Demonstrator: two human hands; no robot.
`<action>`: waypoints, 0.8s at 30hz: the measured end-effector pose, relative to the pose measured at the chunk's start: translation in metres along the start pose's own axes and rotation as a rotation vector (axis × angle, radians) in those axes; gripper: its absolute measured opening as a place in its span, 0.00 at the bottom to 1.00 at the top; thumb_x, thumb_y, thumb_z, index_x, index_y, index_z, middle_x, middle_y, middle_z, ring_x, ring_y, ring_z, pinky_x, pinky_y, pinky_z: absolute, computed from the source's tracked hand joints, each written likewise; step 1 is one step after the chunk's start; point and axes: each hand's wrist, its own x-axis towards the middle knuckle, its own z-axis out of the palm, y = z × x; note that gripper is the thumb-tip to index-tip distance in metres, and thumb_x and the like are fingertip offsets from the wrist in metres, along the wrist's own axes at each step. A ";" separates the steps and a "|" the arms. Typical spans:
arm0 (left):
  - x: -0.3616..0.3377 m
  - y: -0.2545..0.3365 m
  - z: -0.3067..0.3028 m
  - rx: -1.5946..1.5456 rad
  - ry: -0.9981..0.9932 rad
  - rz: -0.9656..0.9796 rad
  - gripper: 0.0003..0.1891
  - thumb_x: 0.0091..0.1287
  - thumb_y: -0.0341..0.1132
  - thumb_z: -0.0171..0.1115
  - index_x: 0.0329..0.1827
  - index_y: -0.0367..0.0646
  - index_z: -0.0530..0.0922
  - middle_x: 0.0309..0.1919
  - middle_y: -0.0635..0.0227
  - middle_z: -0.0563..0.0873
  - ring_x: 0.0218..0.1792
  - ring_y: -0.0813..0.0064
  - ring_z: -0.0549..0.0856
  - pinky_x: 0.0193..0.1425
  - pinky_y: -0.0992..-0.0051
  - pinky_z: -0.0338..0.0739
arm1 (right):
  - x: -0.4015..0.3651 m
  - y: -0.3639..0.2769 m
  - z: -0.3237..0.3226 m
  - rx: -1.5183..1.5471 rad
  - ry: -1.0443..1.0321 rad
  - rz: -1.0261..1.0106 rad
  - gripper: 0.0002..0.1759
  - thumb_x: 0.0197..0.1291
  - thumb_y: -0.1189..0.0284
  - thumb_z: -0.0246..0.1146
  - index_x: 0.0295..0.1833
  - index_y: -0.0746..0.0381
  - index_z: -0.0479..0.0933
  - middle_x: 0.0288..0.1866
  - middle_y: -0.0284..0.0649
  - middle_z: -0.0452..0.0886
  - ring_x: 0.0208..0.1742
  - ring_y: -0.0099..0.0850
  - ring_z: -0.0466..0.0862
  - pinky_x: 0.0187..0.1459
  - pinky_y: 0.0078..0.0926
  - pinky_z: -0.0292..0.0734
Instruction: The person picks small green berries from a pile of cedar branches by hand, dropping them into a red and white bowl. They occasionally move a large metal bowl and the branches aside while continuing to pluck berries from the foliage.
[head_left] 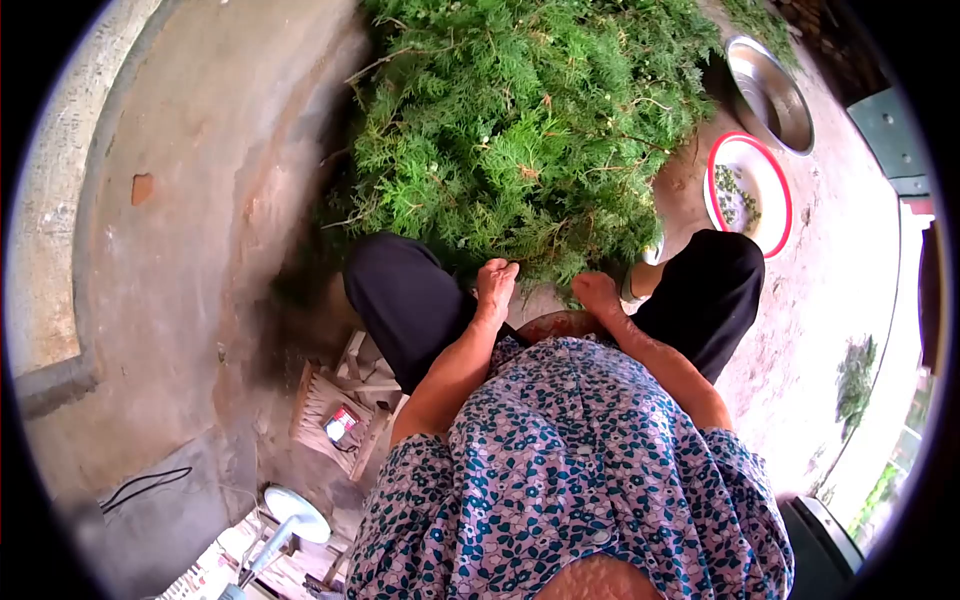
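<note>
A big heap of green conifer branches [520, 130] with flat, scaly sprays fills the upper middle, just in front of my knees. My left hand [497, 285] is at the heap's lower edge, its fingers curled together. My right hand [597, 291] is closed near the same edge, a short way to the right. Whatever either hand holds is too small or too hidden to make out. Between my thighs, under the hands, part of a reddish round container [560, 324] shows; my shirt covers the rest.
On the right stands a white basin [776, 190] with a red rim and small green pieces inside. Behind it a metal basin [790, 110] leans tilted. A low wooden stool [372, 425] with a small red-and-white box [341, 423] is at lower left, near a pale fan-like object [298, 515].
</note>
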 end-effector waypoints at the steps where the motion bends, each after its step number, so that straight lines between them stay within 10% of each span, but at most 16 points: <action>1: -0.003 0.000 -0.001 0.039 -0.088 -0.012 0.18 0.57 0.40 0.60 0.46 0.38 0.76 0.30 0.68 0.81 0.26 0.77 0.79 0.28 0.78 0.72 | 0.005 0.003 0.002 -0.028 -0.007 0.022 0.11 0.50 0.67 0.55 0.26 0.64 0.76 0.24 0.49 0.77 0.29 0.46 0.78 0.33 0.38 0.72; 6: -0.011 -0.028 0.003 0.301 -0.115 0.043 0.15 0.57 0.37 0.57 0.45 0.40 0.75 0.30 0.69 0.81 0.24 0.77 0.79 0.25 0.77 0.70 | 0.013 -0.006 0.012 0.080 0.020 0.060 0.13 0.50 0.67 0.55 0.21 0.65 0.75 0.16 0.42 0.75 0.20 0.30 0.77 0.27 0.29 0.71; 9: -0.029 -0.020 -0.001 0.259 -0.291 -0.176 0.12 0.59 0.36 0.55 0.42 0.40 0.76 0.30 0.69 0.81 0.27 0.76 0.79 0.29 0.76 0.71 | 0.012 -0.006 0.019 0.132 -0.091 0.174 0.13 0.48 0.65 0.55 0.27 0.65 0.76 0.24 0.50 0.77 0.28 0.49 0.78 0.33 0.40 0.71; 11: -0.028 -0.032 -0.002 0.577 -0.402 0.169 0.12 0.55 0.38 0.56 0.32 0.35 0.76 0.26 0.54 0.80 0.31 0.60 0.80 0.38 0.69 0.72 | 0.010 -0.016 0.018 0.211 -0.040 0.156 0.14 0.53 0.68 0.55 0.22 0.68 0.74 0.17 0.36 0.75 0.20 0.22 0.74 0.25 0.24 0.69; 24: -0.033 -0.021 -0.019 0.648 -0.401 0.123 0.11 0.56 0.37 0.55 0.32 0.38 0.78 0.31 0.51 0.81 0.37 0.58 0.80 0.41 0.68 0.72 | 0.031 -0.035 0.010 0.448 -0.062 0.338 0.10 0.52 0.70 0.56 0.27 0.66 0.78 0.17 0.37 0.77 0.18 0.24 0.76 0.22 0.24 0.70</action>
